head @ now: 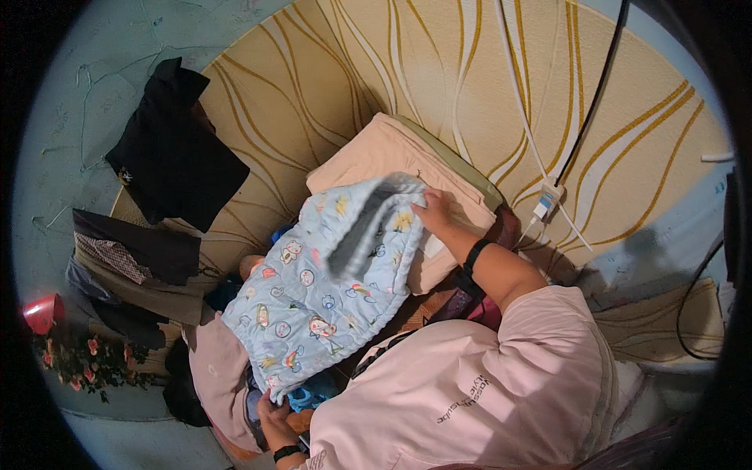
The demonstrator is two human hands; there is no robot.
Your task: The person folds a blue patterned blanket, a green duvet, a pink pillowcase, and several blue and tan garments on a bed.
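Observation:
A light blue quilted cloth (329,294), printed with bears, rainbows and other small cartoon figures, is stretched out in front of my body. My right hand (435,210) pinches its upper right corner, where the cloth folds over and shows a pale grey-blue inside. Down at the lower left corner, my left hand (274,414) grips the edge between thumb and fingers. Under and behind the quilted cloth lies a folded peach-coloured blanket (358,158). A green folded fabric (437,144) shows beneath that blanket along the wall.
Dark clothes (182,147) hang on the left wall, with more garments (141,264) below. Artificial flowers (91,349) and a red object (44,313) are at far left. Pink fabric (220,376) and blue cloth (310,395) lie near my left hand. A plug connector (548,197) hangs on cables at right.

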